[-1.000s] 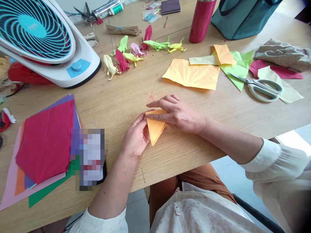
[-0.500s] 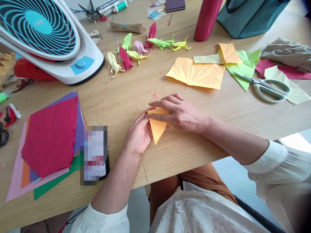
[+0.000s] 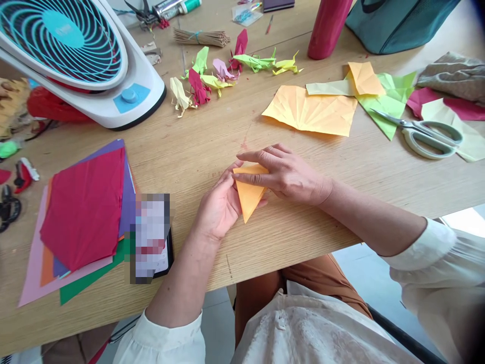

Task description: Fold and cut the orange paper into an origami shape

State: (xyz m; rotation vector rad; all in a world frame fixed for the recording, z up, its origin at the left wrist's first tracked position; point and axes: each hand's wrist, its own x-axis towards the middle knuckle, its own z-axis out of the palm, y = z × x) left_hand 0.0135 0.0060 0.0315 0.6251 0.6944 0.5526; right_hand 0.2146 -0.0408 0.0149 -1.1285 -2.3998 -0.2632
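Observation:
A small folded sheet of orange origami paper (image 3: 248,194), shaped like a kite with one point toward me, lies between my hands just above the table. My left hand (image 3: 220,205) grips its left edge, thumb near the top left corner and the other fingers partly hidden beneath. From the right, my right hand (image 3: 291,177) holds the paper, its index finger stretched above the top edge and another finger lying across the front. The right thumb is mostly hidden under the paper.
Left stand a fan (image 3: 132,101), a stack of coloured paper (image 3: 83,202) and a blurred phone (image 3: 151,237). Behind are folded paper figures (image 3: 199,88) and a red bottle (image 3: 329,28). Creased orange paper (image 3: 310,111) and scissors (image 3: 432,136) lie right.
The whole view has shifted slightly. Both hands keep nearly the same hold on the folded orange paper, and the right hand's fingers have moved only a little.

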